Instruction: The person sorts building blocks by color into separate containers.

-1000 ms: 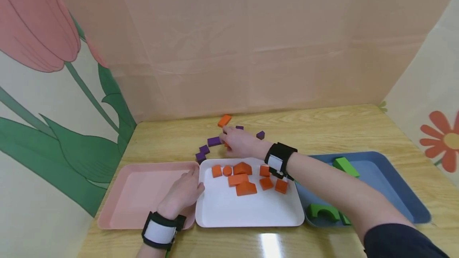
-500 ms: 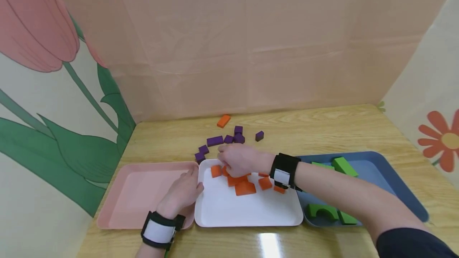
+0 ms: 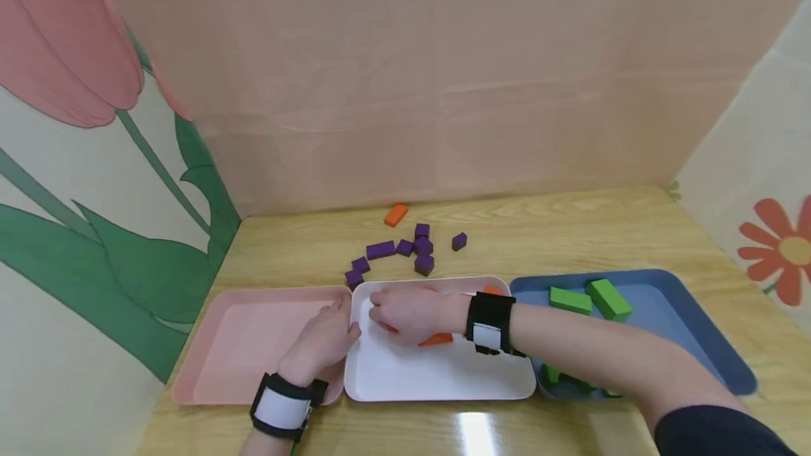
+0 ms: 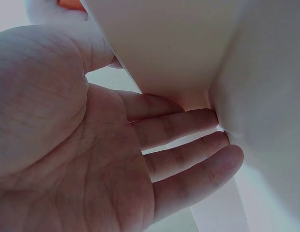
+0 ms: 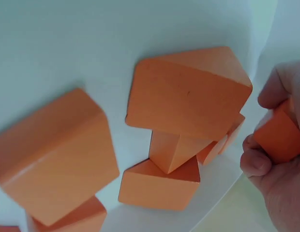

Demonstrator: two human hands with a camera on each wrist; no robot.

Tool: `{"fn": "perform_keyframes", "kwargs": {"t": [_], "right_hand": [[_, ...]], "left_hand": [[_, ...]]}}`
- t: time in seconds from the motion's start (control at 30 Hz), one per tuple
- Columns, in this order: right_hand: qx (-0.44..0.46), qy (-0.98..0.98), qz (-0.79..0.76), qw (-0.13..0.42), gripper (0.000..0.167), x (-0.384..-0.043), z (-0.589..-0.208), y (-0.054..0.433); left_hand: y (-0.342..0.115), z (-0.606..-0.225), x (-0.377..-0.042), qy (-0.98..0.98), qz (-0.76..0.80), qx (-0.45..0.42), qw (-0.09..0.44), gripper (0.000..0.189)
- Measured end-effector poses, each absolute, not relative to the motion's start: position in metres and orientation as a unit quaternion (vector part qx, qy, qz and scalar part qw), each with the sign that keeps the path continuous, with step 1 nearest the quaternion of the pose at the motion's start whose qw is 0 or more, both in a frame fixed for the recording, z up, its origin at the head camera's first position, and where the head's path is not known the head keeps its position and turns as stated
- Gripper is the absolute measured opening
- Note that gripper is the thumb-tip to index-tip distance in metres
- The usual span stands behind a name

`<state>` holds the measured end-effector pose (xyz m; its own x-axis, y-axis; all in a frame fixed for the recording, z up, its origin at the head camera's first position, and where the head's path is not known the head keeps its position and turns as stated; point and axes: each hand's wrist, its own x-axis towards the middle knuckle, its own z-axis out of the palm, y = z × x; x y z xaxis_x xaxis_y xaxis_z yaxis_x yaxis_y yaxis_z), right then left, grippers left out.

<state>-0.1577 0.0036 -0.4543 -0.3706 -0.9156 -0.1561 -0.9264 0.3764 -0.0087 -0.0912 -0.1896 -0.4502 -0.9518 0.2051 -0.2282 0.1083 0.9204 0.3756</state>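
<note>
Orange wooden-looking block in its grip, a person's right hand works low over the far left part of a white tray, thumb and fingers clamped around the piece. Beneath the wrist, more orange blocks lie in the same tray, among them a house-shaped one with a pitched top; the hand and forearm hide most of them from the head view. The left hand holds nothing: its fingers are extended and slightly parted, lying over the right side of a pink tray, with the thumb at the white tray's rim. The two hands are apart.

To the right sits a blue tray with green blocks, two rectangular ones near its back and others by the front edge, partly covered by the arm. Beyond the white tray, eight purple blocks are scattered across a wood-grain table, one well to the right of the rest. Farther back, near a tan backdrop, lies a single orange rectangular block. Both wrists wear black straps with white panels. A large pink tulip decorates the left wall.
</note>
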Motion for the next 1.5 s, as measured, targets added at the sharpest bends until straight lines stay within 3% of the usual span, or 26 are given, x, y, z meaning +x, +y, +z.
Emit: {"fn": "perform_keyframes", "kwargs": {"t": [0.17, 0.43, 0.73, 1.07, 1.5], "right_hand": [[-0.571, 0.817, 0.072, 0.035, 0.014, -0.156, -0.461, 0.003], [-0.515, 0.856, 0.012, 0.047, 0.059, -0.165, -0.454, 0.019], [-0.477, 0.879, -0.024, 0.020, 0.087, -0.179, -0.454, 0.043], [-0.429, 0.902, -0.041, 0.031, 0.088, -0.205, -0.451, 0.057], [-0.361, 0.931, -0.059, 0.017, 0.078, -0.277, -0.450, 0.059]], "left_hand": [[-0.190, -0.451, -0.091, 0.972, 0.180, 0.093, 0.120, 0.061], [-0.188, -0.449, -0.092, 0.971, 0.180, 0.078, 0.138, 0.064], [-0.187, -0.450, -0.095, 0.971, 0.173, 0.059, 0.155, 0.066], [-0.186, -0.452, -0.095, 0.970, 0.166, 0.043, 0.170, 0.068], [-0.184, -0.454, -0.095, 0.970, 0.168, 0.034, 0.175, 0.068]]}}
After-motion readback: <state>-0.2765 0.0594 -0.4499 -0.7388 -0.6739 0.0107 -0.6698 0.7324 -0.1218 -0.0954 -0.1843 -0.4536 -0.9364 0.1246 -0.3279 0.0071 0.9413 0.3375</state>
